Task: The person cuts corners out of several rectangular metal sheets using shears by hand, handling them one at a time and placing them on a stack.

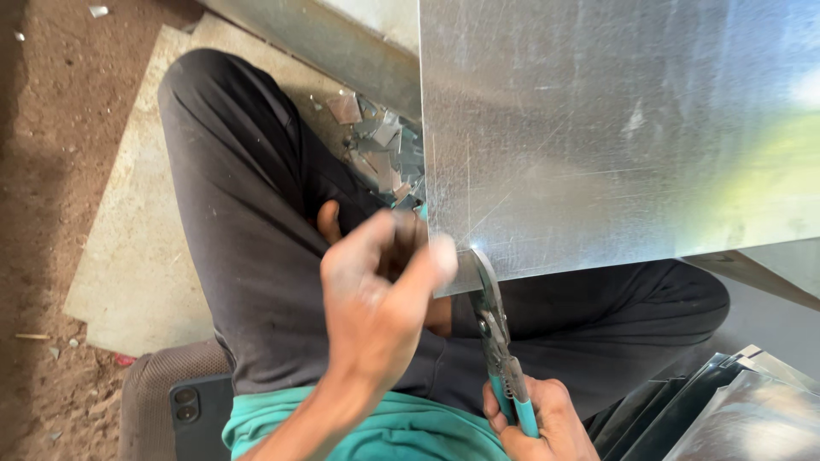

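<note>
- Large galvanized steel sheet (615,128), shiny and scratched, filling the upper right, tilted over the lap with its lower left corner down by the hands.
- Crossed legs in dark trousers (248,213), seated on a pale flat board (128,256) laid over reddish dirt ground (43,171).
- Teal shirt hem (393,431) at bottom centre.
- Stack of folded sheet-metal pieces (735,410) at lower right, near the right knee.
- Left hand (376,290), blurred, curled shut with fingers pinching the sheet's lower left corner.
- Right hand (538,418) at the bottom edge, clenched around the teal handles of tin snips (495,329).
- Snip blades pointing upward, meeting the sheet's bottom edge just beside the left hand.
- Pile of small metal offcuts (384,149) on the board between the legs, left of the sheet.
- Dark phone (198,414) at lower left, lying on a brown cushion (154,384).
</note>
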